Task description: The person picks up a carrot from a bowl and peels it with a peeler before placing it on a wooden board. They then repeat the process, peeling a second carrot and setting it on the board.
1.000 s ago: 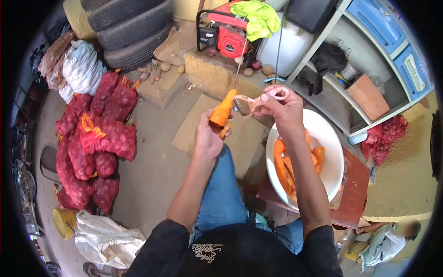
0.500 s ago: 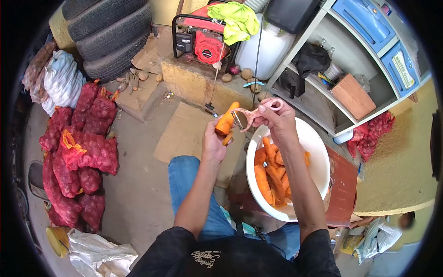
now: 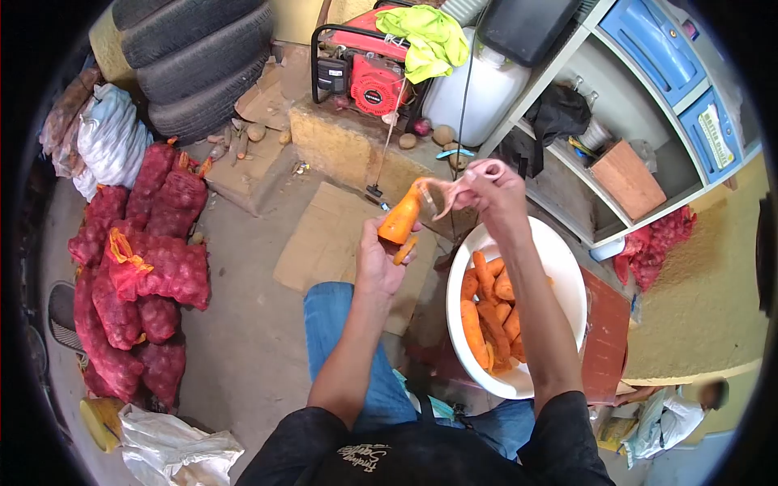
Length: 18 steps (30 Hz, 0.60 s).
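Left grip (image 3: 382, 263): closed round carrot (image 3: 399, 223), centre of frame; orange piece (image 3: 404, 251) beside fingers. Right grip (image 3: 496, 194): clasping peeler (image 3: 455, 195), head at carrot's narrow tip. Hazards, as judged: blade skids off taper, nicks left fingers; loose hold lets carrot twist; right forearm over bowl (image 3: 574, 279), right of centre, knocks rim.

Red-brown stand (image 3: 606, 344), right part exposed, 1 round white basin (image 3: 572, 279) on top
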{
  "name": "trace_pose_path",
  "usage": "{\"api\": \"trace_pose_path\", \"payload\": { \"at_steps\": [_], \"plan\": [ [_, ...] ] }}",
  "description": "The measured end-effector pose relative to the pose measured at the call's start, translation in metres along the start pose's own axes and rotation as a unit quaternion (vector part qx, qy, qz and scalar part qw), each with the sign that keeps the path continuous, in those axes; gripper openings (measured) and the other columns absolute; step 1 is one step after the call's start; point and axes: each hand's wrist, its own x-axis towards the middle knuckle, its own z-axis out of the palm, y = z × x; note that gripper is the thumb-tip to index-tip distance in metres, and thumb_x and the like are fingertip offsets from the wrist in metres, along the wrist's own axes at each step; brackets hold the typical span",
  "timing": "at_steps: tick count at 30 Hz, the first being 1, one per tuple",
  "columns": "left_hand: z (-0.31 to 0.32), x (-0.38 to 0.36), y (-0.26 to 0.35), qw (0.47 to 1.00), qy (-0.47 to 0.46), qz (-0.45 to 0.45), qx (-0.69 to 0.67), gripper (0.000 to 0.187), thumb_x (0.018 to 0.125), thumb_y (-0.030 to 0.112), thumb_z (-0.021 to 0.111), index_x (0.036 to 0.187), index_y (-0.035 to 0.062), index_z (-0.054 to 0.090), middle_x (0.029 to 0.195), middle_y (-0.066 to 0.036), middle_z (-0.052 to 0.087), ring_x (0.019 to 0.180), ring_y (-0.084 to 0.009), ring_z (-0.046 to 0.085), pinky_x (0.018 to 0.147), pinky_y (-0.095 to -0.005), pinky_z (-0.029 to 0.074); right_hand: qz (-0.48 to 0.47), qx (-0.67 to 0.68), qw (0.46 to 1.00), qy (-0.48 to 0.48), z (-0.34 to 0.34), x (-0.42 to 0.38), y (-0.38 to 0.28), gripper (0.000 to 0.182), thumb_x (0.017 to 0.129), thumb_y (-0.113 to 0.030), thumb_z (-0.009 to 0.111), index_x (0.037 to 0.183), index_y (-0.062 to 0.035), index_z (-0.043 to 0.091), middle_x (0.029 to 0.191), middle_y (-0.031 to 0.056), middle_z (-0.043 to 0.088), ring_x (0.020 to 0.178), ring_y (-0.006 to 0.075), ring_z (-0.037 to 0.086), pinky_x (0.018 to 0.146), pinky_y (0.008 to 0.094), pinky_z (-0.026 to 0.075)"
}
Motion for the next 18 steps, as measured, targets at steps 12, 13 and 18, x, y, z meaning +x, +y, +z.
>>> {"api": "trace_pose_path", "payload": {
  "at_steps": [12, 13, 18],
  "plan": [
    [-0.019, 0.014, -0.005, 0.996, -0.016, -0.054, -0.062, 0.044, 0.100, 0.038, 0.040, 0.113, 0.0013, 0.060, 0.092, -0.020, 0.068, 0.060, -0.0191, 0.056, 0.045, -0.0279, 0.039, 0.066, -0.021, 0.994, -0.086, 0.017, 0.001, 0.009, 0.013, 0.092, -0.006, 0.068, 0.101, 0.0014, 0.062, 0.078, 0.0104, 0.068, 0.063, 0.0174, 0.068, 0.057, 0.0290, 0.058],
    [-0.023, 0.017, -0.008, 0.997, -0.022, -0.062, -0.046, 0.045, 0.100, 0.039, 0.040, 0.114, 0.0009, 0.060, 0.092, -0.020, 0.068, 0.060, -0.0193, 0.056, 0.045, -0.0279, 0.039, 0.063, -0.025, 0.996, -0.055, 0.004, 0.011, 0.020, 0.013, 0.091, -0.006, 0.068, 0.100, 0.0011, 0.062, 0.078, 0.0102, 0.068, 0.062, 0.0172, 0.068, 0.057, 0.0284, 0.058],
    [-0.014, 0.013, -0.019, 0.998, 0.015, -0.048, 0.035, 0.050, 0.100, 0.040, 0.039, 0.118, -0.0009, 0.060, 0.092, -0.020, 0.068, 0.059, -0.0195, 0.055, 0.044, -0.0268, 0.039, 0.025, -0.015, 0.999, 0.027, -0.011, 0.022, 0.023, 0.012, 0.091, -0.006, 0.069, 0.099, 0.0002, 0.062, 0.079, 0.0105, 0.069, 0.062, 0.0170, 0.068, 0.056, 0.0276, 0.057]
  ]
}}
